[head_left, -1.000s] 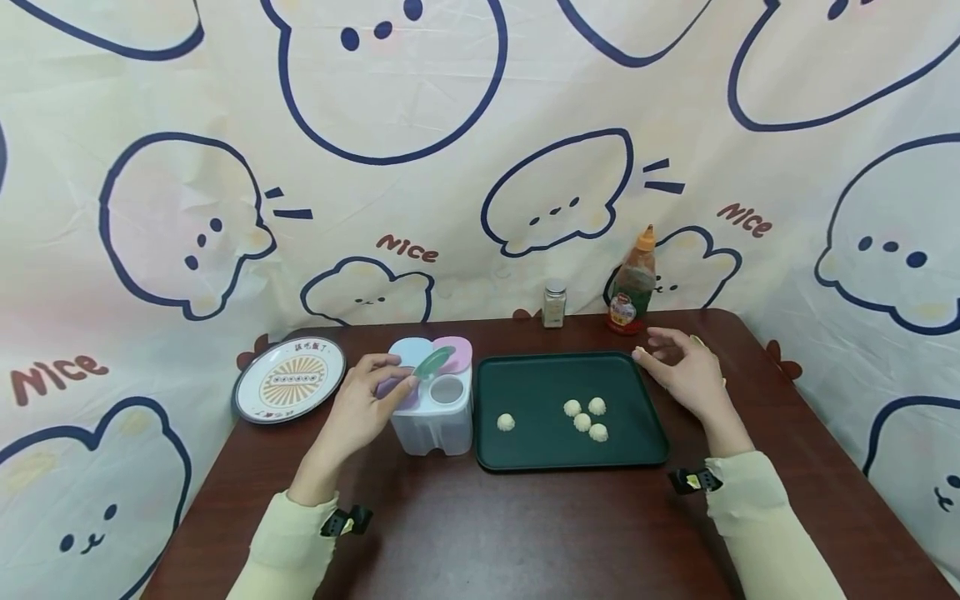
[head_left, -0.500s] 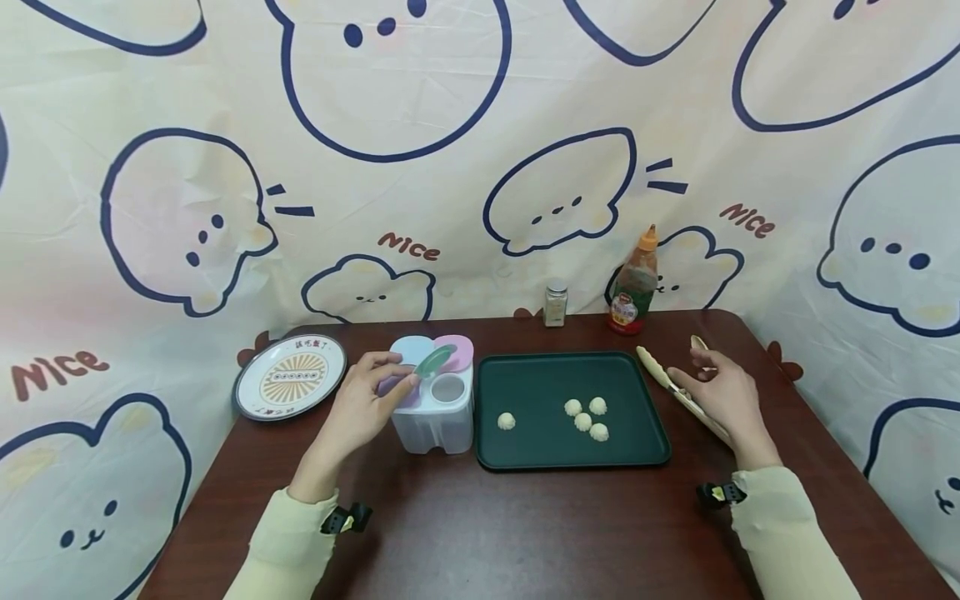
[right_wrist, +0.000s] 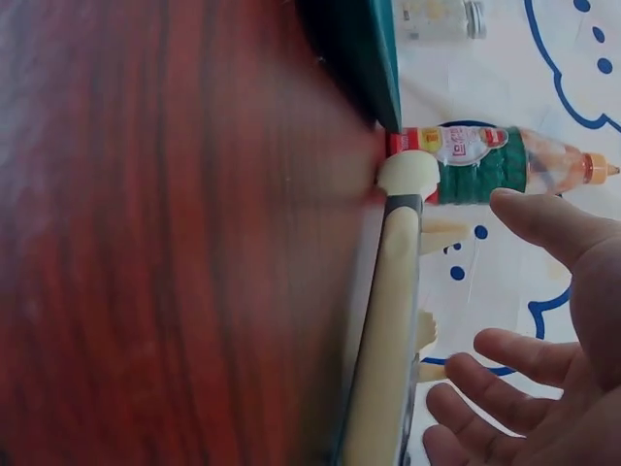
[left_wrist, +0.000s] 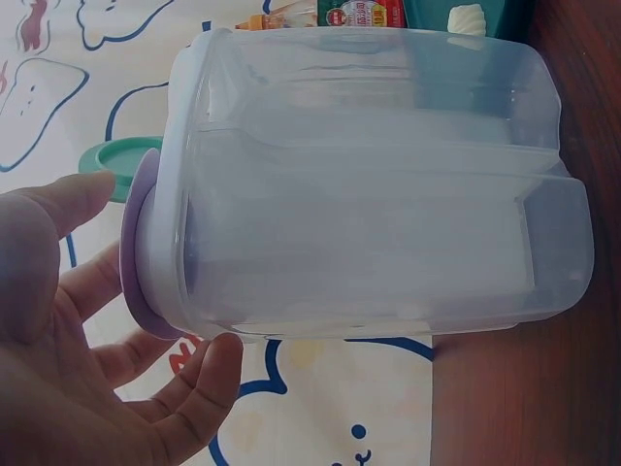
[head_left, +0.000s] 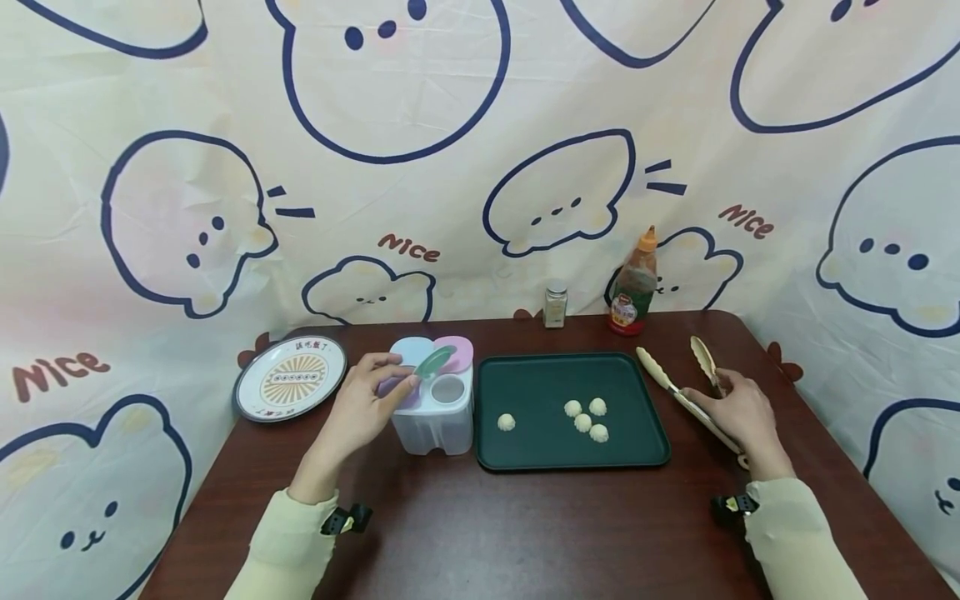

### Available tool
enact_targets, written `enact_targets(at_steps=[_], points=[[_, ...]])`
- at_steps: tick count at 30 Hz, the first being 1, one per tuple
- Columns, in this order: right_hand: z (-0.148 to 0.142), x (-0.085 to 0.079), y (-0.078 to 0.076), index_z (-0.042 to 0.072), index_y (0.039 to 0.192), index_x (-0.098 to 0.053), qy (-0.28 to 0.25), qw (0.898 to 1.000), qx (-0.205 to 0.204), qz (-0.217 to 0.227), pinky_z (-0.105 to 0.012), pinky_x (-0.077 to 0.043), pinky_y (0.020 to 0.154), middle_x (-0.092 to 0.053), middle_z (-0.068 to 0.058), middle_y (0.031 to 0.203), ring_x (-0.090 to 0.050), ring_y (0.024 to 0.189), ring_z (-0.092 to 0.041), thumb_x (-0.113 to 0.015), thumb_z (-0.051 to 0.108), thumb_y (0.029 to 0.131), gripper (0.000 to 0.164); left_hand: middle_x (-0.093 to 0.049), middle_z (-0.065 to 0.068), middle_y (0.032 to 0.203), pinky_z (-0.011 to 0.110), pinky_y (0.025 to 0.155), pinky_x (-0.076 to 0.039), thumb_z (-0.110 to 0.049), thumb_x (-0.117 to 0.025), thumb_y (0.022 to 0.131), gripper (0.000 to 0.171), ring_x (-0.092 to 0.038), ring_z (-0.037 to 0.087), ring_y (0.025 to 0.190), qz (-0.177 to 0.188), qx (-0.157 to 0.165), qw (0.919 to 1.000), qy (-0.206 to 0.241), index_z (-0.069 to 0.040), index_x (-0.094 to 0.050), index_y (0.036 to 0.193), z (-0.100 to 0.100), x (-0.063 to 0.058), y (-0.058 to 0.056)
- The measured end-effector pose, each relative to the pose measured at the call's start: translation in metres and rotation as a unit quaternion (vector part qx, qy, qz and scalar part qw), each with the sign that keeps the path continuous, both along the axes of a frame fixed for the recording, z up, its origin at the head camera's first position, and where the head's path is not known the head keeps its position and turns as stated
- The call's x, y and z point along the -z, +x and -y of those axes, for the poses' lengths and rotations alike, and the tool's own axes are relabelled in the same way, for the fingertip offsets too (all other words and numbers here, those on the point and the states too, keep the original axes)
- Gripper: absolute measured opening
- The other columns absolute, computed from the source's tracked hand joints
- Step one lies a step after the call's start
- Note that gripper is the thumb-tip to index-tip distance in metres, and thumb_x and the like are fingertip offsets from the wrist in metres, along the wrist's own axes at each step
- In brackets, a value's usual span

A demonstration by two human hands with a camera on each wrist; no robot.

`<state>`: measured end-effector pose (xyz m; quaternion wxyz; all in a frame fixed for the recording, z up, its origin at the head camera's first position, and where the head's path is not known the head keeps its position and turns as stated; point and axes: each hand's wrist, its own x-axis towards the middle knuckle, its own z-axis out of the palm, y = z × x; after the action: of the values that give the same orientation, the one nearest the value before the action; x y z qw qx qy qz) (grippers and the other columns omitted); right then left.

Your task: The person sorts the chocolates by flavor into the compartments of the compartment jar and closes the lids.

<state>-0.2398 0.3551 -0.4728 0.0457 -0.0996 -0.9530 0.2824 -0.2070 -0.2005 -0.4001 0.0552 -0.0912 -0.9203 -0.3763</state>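
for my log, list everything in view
Round plate: 1, white, left
Plastic container: 1, translucent, pastel lids, beside tray
Rectangular tray: 1, green, centre
Small round pieces: 5, cream, on tray
Long tongs: 1, cream, right of tray
Glass jar: 1, clear, back
Squeeze bottle: 1, red, green, back
Polished table: 1, brown, below
Cartoon backdrop: 1, cream, behind
Sleeves: 2, pale green, forearms
Wrist devices: 2, black, cuffs
Left hand: 1, at green lid
Right hand: 1, at tongs

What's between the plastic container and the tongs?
The green tray, with small pale balls on it, lies between the container and the tongs; the head view shows this.
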Motion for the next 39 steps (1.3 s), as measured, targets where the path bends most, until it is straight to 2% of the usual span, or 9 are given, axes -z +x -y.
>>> enact_targets(at_steps=[5, 11, 14, 18, 26, 39], points=[[-0.006, 0.001, 0.003, -0.008, 0.149, -0.032, -0.007, 1.000, 0.016, 0.009, -0.064, -0.040, 0.087, -0.042, -0.035, 0.136, -0.043, 0.118, -0.051, -0.061, 0.066, 0.087, 0.101, -0.050, 0.011, 0.143, 0.063, 0.109, -0.035, -0.048, -0.059, 0.097, 0.044, -0.039, 0.035, 0.134, -0.001, 0.001, 1.0000, -0.001, -0.013, -0.072, 0.121, 0.001, 0.001, -0.001], [-0.014, 0.007, 0.003, -0.010, 0.149, -0.029, 0.023, 0.997, -0.005, 0.076, -0.069, -0.040, 0.092, -0.033, -0.042, 0.143, -0.039, 0.125, -0.057, -0.058, 0.070, 0.087, 0.106, -0.050, 0.011, 0.143, 0.063, 0.109, -0.034, -0.047, -0.059, 0.098, 0.043, -0.039, 0.036, 0.135, 0.000, 0.002, 1.0000, -0.001, -0.013, -0.072, 0.120, 0.001, 0.001, 0.000], [-0.015, 0.008, 0.003, -0.010, 0.151, -0.027, 0.025, 0.995, -0.011, 0.092, -0.068, -0.041, 0.092, -0.032, -0.043, 0.143, -0.039, 0.124, -0.057, -0.058, 0.070, 0.086, 0.108, -0.050, 0.011, 0.143, 0.063, 0.109, -0.034, -0.047, -0.059, 0.097, 0.043, -0.039, 0.036, 0.134, 0.001, 0.002, 1.0000, 0.001, -0.013, -0.072, 0.120, 0.001, 0.001, 0.000], [-0.013, 0.007, 0.003, -0.012, 0.149, -0.027, 0.027, 0.995, -0.014, 0.096, -0.066, -0.042, 0.089, -0.036, -0.042, 0.138, -0.043, 0.120, -0.055, -0.062, 0.067, 0.085, 0.107, -0.050, 0.011, 0.143, 0.063, 0.109, -0.034, -0.047, -0.059, 0.097, 0.043, -0.039, 0.036, 0.134, 0.004, 0.002, 1.0000, 0.001, -0.013, -0.072, 0.121, 0.001, 0.001, 0.000], [-0.015, 0.009, 0.000, -0.012, 0.143, -0.034, 0.027, 0.995, -0.022, 0.092, -0.062, -0.044, 0.089, -0.044, -0.041, 0.134, -0.049, 0.112, -0.052, -0.070, 0.054, 0.084, 0.095, -0.050, 0.012, 0.143, 0.064, 0.109, -0.034, -0.047, -0.059, 0.097, 0.043, -0.038, 0.036, 0.135, 0.003, 0.004, 1.0000, 0.003, -0.013, -0.072, 0.121, 0.001, 0.000, 0.000], [-0.018, 0.003, 0.002, -0.017, 0.146, -0.027, 0.017, 0.995, -0.019, 0.096, -0.067, -0.039, 0.095, -0.036, -0.045, 0.135, -0.042, 0.117, -0.057, -0.068, 0.050, 0.086, 0.099, -0.050, 0.011, 0.143, 0.062, 0.108, -0.036, -0.047, -0.060, 0.097, 0.043, -0.039, 0.035, 0.134, 0.001, 0.004, 1.0000, 0.006, -0.014, -0.072, 0.121, 0.001, 0.000, 0.000]])
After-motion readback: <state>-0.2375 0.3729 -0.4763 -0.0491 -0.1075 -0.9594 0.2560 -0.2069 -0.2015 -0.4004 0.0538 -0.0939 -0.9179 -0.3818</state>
